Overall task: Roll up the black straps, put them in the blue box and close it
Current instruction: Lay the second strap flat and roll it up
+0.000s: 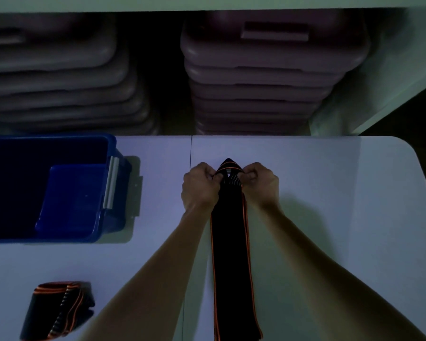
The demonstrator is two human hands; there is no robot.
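step: starting the roll | hands: left hand (200, 185) and right hand (260, 183) both pinch the far end of the strap (230, 242), which lies flat down the counter (317, 193) | tip: keep edges lined up, roll tight | box (110, 153) open at left, 2nd strap (59, 308) waits loosely folded

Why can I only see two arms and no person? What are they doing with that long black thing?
The camera sits on the person's head and looks down, so only their arms show. On the white table lies a long black strap with orange edges. The left hand and right hand each pinch its far end, ready to roll it. Another strap lies bunched at the near left. The open blue box waits on the left, with what looks like its lid inside.
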